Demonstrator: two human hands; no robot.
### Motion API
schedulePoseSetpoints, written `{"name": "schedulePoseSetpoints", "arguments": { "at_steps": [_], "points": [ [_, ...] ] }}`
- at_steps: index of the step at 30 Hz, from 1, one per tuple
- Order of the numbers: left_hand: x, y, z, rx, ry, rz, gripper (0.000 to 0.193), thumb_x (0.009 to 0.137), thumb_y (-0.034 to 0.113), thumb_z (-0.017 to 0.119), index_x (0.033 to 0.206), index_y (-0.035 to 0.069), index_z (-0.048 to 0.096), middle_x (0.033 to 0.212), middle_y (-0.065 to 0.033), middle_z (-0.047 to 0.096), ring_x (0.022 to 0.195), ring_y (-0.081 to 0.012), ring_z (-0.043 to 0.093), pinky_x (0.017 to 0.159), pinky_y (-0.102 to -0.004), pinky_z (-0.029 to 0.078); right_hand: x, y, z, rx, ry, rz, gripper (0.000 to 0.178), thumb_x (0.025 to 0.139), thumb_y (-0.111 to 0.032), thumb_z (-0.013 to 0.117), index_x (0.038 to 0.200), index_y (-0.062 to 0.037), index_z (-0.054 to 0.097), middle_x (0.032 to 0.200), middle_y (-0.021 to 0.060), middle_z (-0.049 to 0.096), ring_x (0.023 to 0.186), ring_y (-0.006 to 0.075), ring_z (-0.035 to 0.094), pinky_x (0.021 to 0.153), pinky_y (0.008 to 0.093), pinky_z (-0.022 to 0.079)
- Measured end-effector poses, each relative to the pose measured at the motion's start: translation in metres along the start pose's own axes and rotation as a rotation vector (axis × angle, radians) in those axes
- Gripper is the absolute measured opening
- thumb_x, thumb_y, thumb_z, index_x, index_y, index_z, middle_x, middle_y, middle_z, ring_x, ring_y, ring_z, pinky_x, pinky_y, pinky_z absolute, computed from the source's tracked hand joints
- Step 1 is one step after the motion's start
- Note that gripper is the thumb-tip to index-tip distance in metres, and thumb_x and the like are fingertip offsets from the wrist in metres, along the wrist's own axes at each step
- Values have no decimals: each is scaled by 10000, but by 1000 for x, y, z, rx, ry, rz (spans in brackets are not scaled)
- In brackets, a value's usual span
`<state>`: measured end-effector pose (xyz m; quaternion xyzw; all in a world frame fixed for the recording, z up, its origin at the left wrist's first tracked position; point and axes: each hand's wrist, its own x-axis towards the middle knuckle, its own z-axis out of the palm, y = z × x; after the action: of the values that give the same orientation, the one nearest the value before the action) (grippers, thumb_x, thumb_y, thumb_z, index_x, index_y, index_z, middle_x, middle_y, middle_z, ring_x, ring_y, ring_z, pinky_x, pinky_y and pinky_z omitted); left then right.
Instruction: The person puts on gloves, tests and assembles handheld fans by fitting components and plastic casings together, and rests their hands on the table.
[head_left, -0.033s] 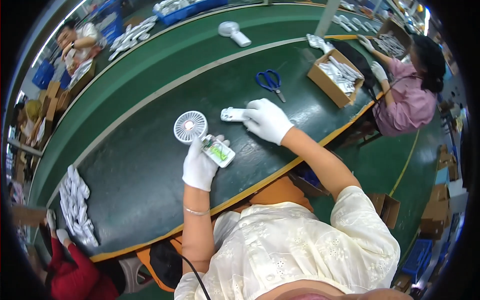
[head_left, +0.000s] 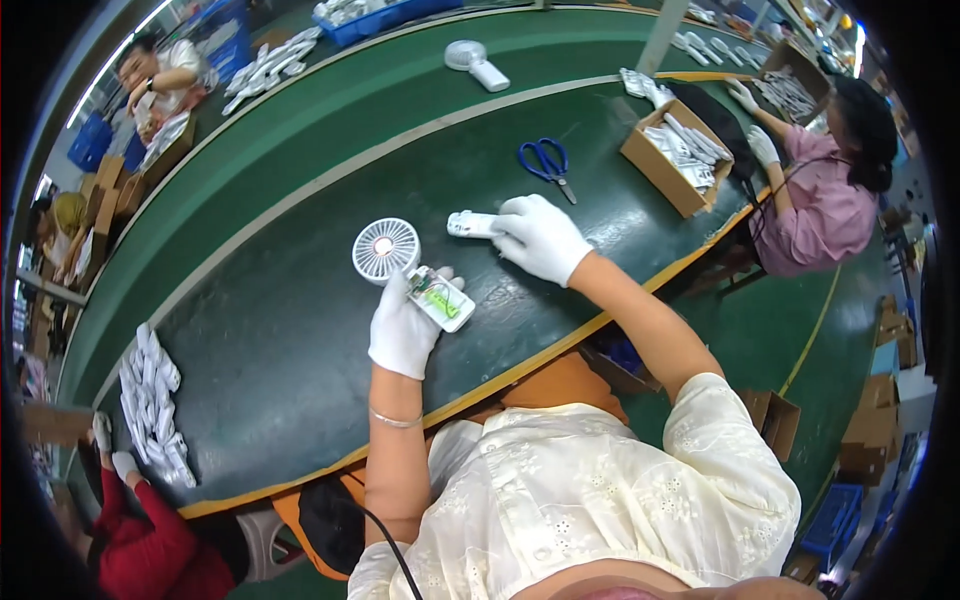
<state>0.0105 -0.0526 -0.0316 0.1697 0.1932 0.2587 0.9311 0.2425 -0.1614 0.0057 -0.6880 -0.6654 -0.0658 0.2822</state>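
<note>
Hardly anything has changed in your grip: the scene sits a touch farther right in view, which reads as your head turning slightly, and the work appears to stand at the same point. Your left hand [head_left: 402,335] stays closed around the handle of the white handheld fan [head_left: 386,251], its round grille to the far left and the opened handle showing a green battery [head_left: 438,298] and wiring. Your right hand [head_left: 543,240] keeps its pinch on a narrow white piece [head_left: 472,225]; the fingers hide its right end, so you can't tell how deep the hold is. Fan and piece remain apart above the green table [head_left: 300,340]. The blue-handled scissors [head_left: 547,160] lie beyond your right hand, untouched, near the carton of white parts [head_left: 655,177].
</note>
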Motion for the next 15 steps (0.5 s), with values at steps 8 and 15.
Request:
{"name": "schedulePoseSetpoints", "arguments": {
  "at_steps": [8,15],
  "points": [
    [-7,4,-1,29,-24,27,421,1060,341,430,1265,-22,495,1254,-296,568,1159,-449,579,995,-565,481,22,5,-28,455,-382,661,334,946,-256,565,1155,-8,648,889,145,691,735,233,676,724,346,543],
    [-13,1,8,216,-7,112,283,1031,126,487,1251,-50,510,1256,-237,588,1147,-361,608,989,-494,509,14,-35,8,344,-22,132,200,908,-181,632,1021,-48,729,901,96,702,836,255,657,745,346,531]
  ]
}}
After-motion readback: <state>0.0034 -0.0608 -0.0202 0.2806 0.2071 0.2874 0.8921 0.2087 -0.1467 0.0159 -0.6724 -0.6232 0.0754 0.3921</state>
